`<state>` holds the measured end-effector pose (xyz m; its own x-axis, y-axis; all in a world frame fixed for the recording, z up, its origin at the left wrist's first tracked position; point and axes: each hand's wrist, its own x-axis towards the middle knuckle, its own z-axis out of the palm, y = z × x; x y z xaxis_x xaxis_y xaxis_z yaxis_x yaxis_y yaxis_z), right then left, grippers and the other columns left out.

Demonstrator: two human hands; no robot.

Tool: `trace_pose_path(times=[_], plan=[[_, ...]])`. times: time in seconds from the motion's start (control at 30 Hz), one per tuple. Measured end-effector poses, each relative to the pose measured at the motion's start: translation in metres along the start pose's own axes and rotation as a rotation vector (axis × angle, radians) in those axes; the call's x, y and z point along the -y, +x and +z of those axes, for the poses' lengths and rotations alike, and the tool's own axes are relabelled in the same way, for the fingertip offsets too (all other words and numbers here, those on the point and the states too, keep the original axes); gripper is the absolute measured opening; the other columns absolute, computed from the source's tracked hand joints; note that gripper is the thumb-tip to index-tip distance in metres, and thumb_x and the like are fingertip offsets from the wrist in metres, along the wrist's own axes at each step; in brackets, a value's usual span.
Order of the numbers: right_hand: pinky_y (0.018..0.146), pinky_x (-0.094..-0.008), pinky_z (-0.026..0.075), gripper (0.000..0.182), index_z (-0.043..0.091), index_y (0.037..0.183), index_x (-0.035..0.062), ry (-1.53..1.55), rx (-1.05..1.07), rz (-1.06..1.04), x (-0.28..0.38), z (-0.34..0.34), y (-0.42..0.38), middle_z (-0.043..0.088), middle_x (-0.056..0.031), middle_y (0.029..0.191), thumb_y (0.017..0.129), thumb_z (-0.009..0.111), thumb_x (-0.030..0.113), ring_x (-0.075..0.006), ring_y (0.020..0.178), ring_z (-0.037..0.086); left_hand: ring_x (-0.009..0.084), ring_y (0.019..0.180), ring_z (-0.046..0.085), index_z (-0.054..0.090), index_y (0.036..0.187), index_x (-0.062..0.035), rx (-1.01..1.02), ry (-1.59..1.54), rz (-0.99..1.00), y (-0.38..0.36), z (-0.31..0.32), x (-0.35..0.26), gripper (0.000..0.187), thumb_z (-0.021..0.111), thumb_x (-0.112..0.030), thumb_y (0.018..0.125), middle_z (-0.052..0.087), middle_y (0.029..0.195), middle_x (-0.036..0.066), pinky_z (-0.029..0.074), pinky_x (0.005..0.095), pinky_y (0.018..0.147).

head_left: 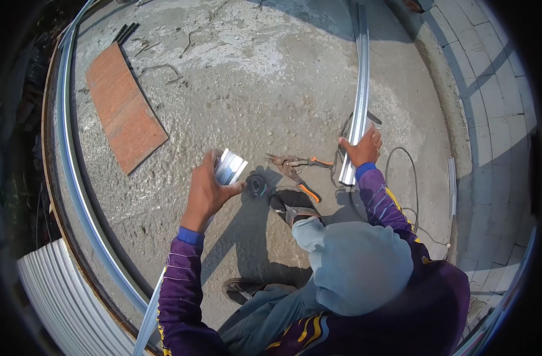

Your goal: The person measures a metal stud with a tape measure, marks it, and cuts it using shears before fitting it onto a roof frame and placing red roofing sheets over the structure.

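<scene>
My left grip (205, 193) is closed on a short metal piece (230, 168). My right grip (364, 149) clasps the long metal channel (361, 98) near its closer end. Orange-handled snips (290, 167) lie between them on the concrete floor (223, 101), near my sandalled foot (293, 207).

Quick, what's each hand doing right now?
Left hand: holding a short metal piece between thumb and fingers.
Right hand: on the long metal channel near its end; whether it's gripping, I can't tell.
</scene>
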<state>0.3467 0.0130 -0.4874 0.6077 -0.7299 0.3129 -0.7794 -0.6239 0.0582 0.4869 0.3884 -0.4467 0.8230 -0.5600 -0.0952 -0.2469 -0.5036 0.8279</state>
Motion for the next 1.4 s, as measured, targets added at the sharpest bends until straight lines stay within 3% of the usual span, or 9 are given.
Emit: trace_pose_path(times=[0.07, 0.17, 0.27, 0.43, 0.73, 0.87, 0.93, 1.03, 1.4], plan=[[0.089, -0.0464, 0.049, 0.081, 0.044, 0.135, 0.0012, -0.001, 0.021, -0.136, 0.016, -0.030, -0.003, 0.050, -0.0193, 0.127, 0.076, 0.079, 0.044, -0.0334, 0.112, 0.054, 0.0363, 0.089, 0.067, 0.043, 0.129, 0.0025, 0.051, -0.059, 0.047, 0.019, 0.011, -0.012, 0.087, 0.090, -0.019, 0.059, 0.065, 0.099, 0.024, 0.053, 0.0431, 0.080], [0.098, -0.0525, 0.041, 0.063, 0.039, 0.141, 0.0059, 1.575, 1.568, 0.138, 0.098, -0.039, -0.040, 0.048, -0.0130, 0.135, 0.096, 0.058, 0.046, -0.0304, 0.123, 0.048, 0.0426, 0.103, 0.060, 0.028, 0.140, 0.0037, 0.003, -0.110, 0.090, 0.040, 0.028, -0.011, 0.108, 0.090, -0.014, 0.053, 0.056, 0.112, 0.031, 0.050, 0.0446, 0.087], [0.104, -0.0469, 0.038, 0.052, 0.049, 0.136, 0.0081, 1.793, 1.866, 0.359, 0.155, -0.027, -0.074, 0.056, -0.0096, 0.132, 0.101, 0.046, 0.046, -0.0250, 0.122, 0.051, 0.0478, 0.110, 0.055, 0.028, 0.142, 0.0052, 0.170, -0.060, -0.073, 0.022, -0.007, -0.057, 0.114, 0.090, -0.016, 0.049, 0.051, 0.121, 0.034, 0.049, 0.0459, 0.089], [0.100, -0.0442, 0.041, 0.041, 0.054, 0.129, 0.0056, 1.596, 1.517, 0.468, 0.177, 0.021, -0.031, 0.057, -0.0095, 0.126, 0.101, 0.051, 0.035, -0.0248, 0.116, 0.052, 0.0444, 0.115, 0.056, 0.018, 0.149, 0.0045, -0.032, -0.086, -0.018, 0.034, 0.060, 0.039, 0.133, 0.095, -0.034, 0.047, 0.052, 0.127, 0.032, 0.045, 0.0453, 0.098], [0.084, -0.0378, 0.056, 0.050, 0.052, 0.123, -0.0090, 1.669, 0.767, 0.514, 0.181, 0.072, 0.135, 0.060, -0.0166, 0.119, 0.094, 0.061, 0.031, -0.0282, 0.095, 0.064, 0.0358, 0.085, 0.068, 0.057, 0.115, 0.0018, 0.204, 0.217, -0.520, -0.167, -0.067, 0.107, 0.061, 0.080, -0.026, 0.065, 0.068, 0.093, 0.023, 0.052, 0.0430, 0.078], [0.069, -0.0324, 0.053, 0.041, 0.056, 0.117, 0.0024, 0.969, 0.862, -0.470, 0.163, 0.011, 0.003, 0.063, -0.0116, 0.102, 0.086, 0.070, 0.026, -0.0200, 0.080, 0.065, 0.0397, 0.092, 0.065, 0.051, 0.125, -0.0035, -0.029, 0.430, -0.385, -0.111, -0.019, 0.102, 0.069, 0.081, -0.028, 0.068, 0.065, 0.103, 0.022, 0.052, 0.0470, 0.078], [0.091, -0.0472, 0.049, 0.064, 0.050, 0.136, 0.0215, 0.637, 0.751, -1.137, 0.152, -0.010, -0.074, 0.050, -0.0154, 0.132, 0.079, 0.076, 0.037, -0.0359, 0.119, 0.052, 0.0399, 0.097, 0.062, 0.047, 0.129, -0.0059, -0.176, 0.453, -0.171, -0.079, 0.020, 0.113, 0.056, 0.070, -0.022, 0.080, 0.059, 0.111, 0.021, 0.051, 0.0472, 0.078], [0.096, -0.0529, 0.047, 0.072, 0.047, 0.140, 0.0249, 0.312, 0.665, -1.381, 0.150, -0.010, -0.121, 0.041, -0.0155, 0.138, 0.076, 0.078, 0.034, -0.0429, 0.125, 0.042, 0.0363, 0.106, 0.056, 0.042, 0.137, -0.0084, -0.178, 0.610, -0.216, -0.028, 0.054, 0.085, 0.049, 0.056, -0.013, 0.090, 0.052, 0.117, 0.019, 0.046, 0.0505, 0.084], [0.091, -0.0499, 0.048, 0.052, 0.049, 0.125, 0.0118, 1.202, 1.249, -0.470, 0.128, -0.013, -0.082, 0.057, -0.0121, 0.107, 0.088, 0.069, 0.041, -0.0308, 0.101, 0.061, 0.0396, 0.127, 0.034, 0.027, 0.149, -0.0063, -0.272, 0.462, 0.020, -0.048, 0.080, 0.054, 0.077, 0.063, -0.014, 0.082, 0.037, 0.133, 0.023, 0.021, 0.0588, 0.109]])
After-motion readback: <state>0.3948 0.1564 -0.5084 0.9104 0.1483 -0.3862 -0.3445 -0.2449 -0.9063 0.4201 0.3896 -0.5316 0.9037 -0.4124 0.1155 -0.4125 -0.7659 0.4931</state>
